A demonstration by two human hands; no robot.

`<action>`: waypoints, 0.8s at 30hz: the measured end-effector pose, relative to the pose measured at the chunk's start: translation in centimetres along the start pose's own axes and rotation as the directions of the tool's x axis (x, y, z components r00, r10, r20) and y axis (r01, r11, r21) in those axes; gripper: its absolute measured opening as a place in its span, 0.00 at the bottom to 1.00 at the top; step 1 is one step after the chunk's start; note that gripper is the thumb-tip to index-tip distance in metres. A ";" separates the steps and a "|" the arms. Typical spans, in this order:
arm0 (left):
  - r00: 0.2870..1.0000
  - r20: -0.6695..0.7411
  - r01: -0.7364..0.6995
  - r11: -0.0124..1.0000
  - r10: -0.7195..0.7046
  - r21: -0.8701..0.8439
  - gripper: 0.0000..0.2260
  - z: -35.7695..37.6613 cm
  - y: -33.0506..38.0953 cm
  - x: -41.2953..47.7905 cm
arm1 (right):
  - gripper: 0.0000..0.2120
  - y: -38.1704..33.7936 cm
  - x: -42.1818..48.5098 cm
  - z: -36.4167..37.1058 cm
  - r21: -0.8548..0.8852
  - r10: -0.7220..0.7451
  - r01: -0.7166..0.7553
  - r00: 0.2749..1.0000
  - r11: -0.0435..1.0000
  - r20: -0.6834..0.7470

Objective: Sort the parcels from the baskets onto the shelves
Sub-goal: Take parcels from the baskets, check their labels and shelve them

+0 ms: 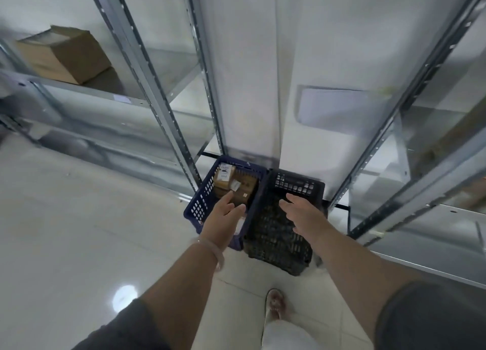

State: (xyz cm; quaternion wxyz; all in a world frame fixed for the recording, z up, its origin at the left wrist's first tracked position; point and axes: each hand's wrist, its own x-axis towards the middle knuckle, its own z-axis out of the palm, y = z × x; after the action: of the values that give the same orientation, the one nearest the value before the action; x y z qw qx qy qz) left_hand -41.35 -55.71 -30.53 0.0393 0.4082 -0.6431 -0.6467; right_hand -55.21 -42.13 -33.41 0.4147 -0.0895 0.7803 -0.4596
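Though unsorted, parcels [240,190] in blue basket [201,205]

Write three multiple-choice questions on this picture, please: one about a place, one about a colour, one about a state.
1. Where do the parcels lie?
A. in the blue basket
B. on the left shelf
C. on the floor tiles

2. What colour is the basket below the right hand?
A. white
B. black
C. red

3. How is the left hand?
A. gripping a parcel
B. open, fingers straight
C. holding a basket rim

Answers:
1 A, the parcels show inside its blue walls.
2 B, the black basket lies under that hand.
3 B, its fingers reach toward the parcels and hold nothing.
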 end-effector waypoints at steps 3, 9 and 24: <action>1.000 0.010 -0.003 0.998 0.002 0.058 0.30 -1.6 0.6 4.8 | 0.32 -1.9 4.4 0.7 0.004 -0.017 0.017 1.000 1.000 0.020; 1.000 -0.002 -0.028 0.991 0.028 0.130 0.25 -4.3 6.8 11.5 | 0.32 -10.3 12.3 0.6 -0.057 -0.091 0.093 0.995 0.994 0.026; 0.990 0.098 0.079 0.979 -0.099 0.188 0.20 -16.0 8.5 33.6 | 0.29 -16.6 28.1 3.7 0.110 0.136 -0.108 0.946 0.988 -0.293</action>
State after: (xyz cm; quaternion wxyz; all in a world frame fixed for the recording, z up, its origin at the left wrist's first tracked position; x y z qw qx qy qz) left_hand -58.41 -89.25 -36.68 -0.0623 0.4033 -0.6822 -0.6067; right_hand -74.48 -68.50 -37.02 0.3229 0.0487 0.8160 -0.4770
